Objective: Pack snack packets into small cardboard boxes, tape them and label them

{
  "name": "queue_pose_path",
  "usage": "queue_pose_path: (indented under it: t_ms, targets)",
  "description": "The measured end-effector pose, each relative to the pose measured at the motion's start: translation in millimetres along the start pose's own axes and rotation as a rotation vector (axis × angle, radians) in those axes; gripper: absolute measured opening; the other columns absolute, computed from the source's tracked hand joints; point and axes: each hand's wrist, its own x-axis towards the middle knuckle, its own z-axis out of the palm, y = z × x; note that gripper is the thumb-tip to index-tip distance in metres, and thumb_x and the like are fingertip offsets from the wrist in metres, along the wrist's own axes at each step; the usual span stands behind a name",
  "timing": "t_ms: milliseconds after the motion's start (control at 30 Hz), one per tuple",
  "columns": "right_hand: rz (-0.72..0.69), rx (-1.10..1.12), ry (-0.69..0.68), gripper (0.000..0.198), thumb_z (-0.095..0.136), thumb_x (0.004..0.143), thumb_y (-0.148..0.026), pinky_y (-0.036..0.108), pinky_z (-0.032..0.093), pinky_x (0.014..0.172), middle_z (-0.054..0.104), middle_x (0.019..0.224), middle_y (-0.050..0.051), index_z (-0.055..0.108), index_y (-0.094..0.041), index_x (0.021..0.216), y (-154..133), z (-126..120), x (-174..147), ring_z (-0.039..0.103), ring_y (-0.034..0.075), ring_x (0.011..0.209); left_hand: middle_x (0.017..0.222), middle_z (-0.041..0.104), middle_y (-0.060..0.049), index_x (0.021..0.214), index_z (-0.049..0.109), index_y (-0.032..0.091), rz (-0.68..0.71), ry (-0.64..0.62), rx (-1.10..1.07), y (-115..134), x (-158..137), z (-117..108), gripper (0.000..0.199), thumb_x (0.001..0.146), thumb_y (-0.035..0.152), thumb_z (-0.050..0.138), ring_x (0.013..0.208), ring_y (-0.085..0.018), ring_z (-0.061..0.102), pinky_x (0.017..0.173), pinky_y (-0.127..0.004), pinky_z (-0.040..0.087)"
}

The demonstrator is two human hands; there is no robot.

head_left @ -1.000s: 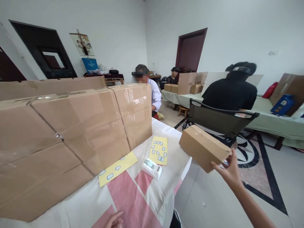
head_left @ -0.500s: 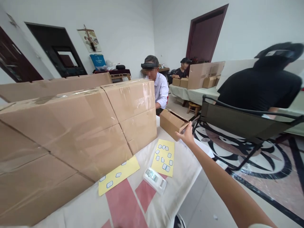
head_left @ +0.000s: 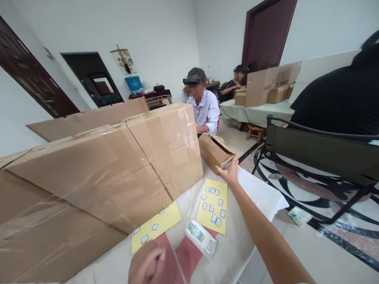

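Positioning an oblong brown cardboard box (head_left: 211,152), I'd say: right grip (head_left: 230,172) pinching its near end, box just beyond. Left grip (head_left: 148,262): blurry, curled, can't tell if empty. Releasing calls for spreading the right one.

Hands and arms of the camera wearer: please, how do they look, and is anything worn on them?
The left hand and right hand are gloveless. The right forearm is slim and bare, without a visible watch or bracelet. The left hand is blurred, and its forearm is out of view.
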Motion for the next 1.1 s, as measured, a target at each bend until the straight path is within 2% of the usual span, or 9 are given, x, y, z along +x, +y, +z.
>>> queue_pose_path:
  t_ms: [67,133,233,333,433,533,667,833,1100]
  targets:
    - [-0.042,0.005,0.085,0.132,0.070,0.069,-0.073,0.062,0.039,0.104,0.043,0.136,0.023,-0.002,-0.013,0.163,5.4,2.5,-4.7,0.046,0.044,0.127,0.078,0.067,-0.002,0.094,0.066,0.027,0.245,-0.013,-0.081,21.9,71.0,18.7,0.012,0.093,0.020,0.056,0.073,-0.017,0.065,0.067,-0.029,0.053]
    - [-0.115,0.007,0.131,0.127,0.071,0.069,-0.072,0.060,0.041,0.102,0.045,0.130,0.019,0.007,-0.016,0.163,8.6,3.6,-5.0,0.048,0.042,0.123,0.094,0.070,-0.004,0.102,0.065,0.025,0.297,-0.116,-0.074,47.7,144.6,50.8,0.014,0.096,0.021,0.052,0.090,-0.018,0.068,0.082,-0.032,0.055]
    - [-0.213,-0.005,0.135,0.117,0.071,0.069,-0.070,0.058,0.044,0.098,0.046,0.125,0.015,0.019,-0.023,0.162,11.8,0.9,-0.2,0.050,0.039,0.117,0.131,0.065,-0.011,0.129,0.058,0.022,0.191,-0.244,-0.048,73.9,232.6,117.0,0.034,0.096,0.022,0.050,0.122,-0.022,0.063,0.105,-0.039,0.052]
    - [-0.240,-0.026,0.119,0.114,0.071,0.070,-0.069,0.058,0.045,0.094,0.048,0.123,0.014,0.021,-0.026,0.162,14.6,-3.6,4.3,0.051,0.039,0.114,0.149,0.053,-0.020,0.144,0.047,0.012,0.107,-0.268,-0.020,76.6,278.2,181.8,0.051,0.093,0.013,0.045,0.142,-0.027,0.050,0.119,-0.045,0.041]
    - [-0.218,-0.035,0.110,0.115,0.069,0.071,-0.069,0.059,0.044,0.092,0.050,0.122,0.015,0.017,-0.025,0.163,15.6,-5.4,5.6,0.052,0.040,0.113,0.162,0.037,-0.023,0.151,0.039,0.006,0.058,-0.311,0.002,69.5,291.8,224.4,0.059,0.093,0.011,0.041,0.153,-0.029,0.033,0.127,-0.045,0.031]
    - [-0.202,-0.009,0.099,0.111,0.067,0.073,-0.067,0.062,0.042,0.095,0.050,0.128,0.017,0.016,-0.025,0.162,14.1,-5.2,5.0,0.051,0.041,0.117,0.167,0.029,-0.019,0.154,0.036,0.007,0.056,-0.354,0.017,65.6,292.8,243.6,0.059,0.095,0.015,0.039,0.156,-0.027,0.024,0.129,-0.045,0.024]
    - [-0.220,0.090,0.097,0.105,0.070,0.073,-0.060,0.063,0.042,0.100,0.047,0.139,0.018,0.020,-0.025,0.159,9.5,-6.0,4.8,0.049,0.041,0.124,0.166,0.033,-0.016,0.154,0.039,0.009,0.064,-0.381,0.040,63.8,291.4,249.8,0.057,0.098,0.020,0.034,0.156,-0.024,0.025,0.130,-0.044,0.023]
    - [-0.274,0.189,0.161,0.096,0.073,0.070,-0.054,0.062,0.042,0.104,0.045,0.134,0.020,0.030,-0.017,0.148,6.9,-5.9,7.7,0.046,0.040,0.127,0.164,0.037,-0.015,0.152,0.042,0.009,0.074,-0.376,0.070,59.9,289.6,248.4,0.056,0.099,0.026,0.034,0.155,-0.023,0.030,0.129,-0.042,0.025]
    - [-0.290,0.214,0.162,0.099,0.073,0.073,-0.053,0.062,0.041,0.108,0.041,0.138,0.020,0.025,-0.016,0.152,10.6,-4.4,9.8,0.042,0.040,0.132,0.161,0.042,-0.017,0.149,0.047,0.009,0.059,-0.317,0.149,60.8,304.3,250.2,0.056,0.097,0.030,0.042,0.151,-0.028,0.035,0.127,-0.043,0.028]
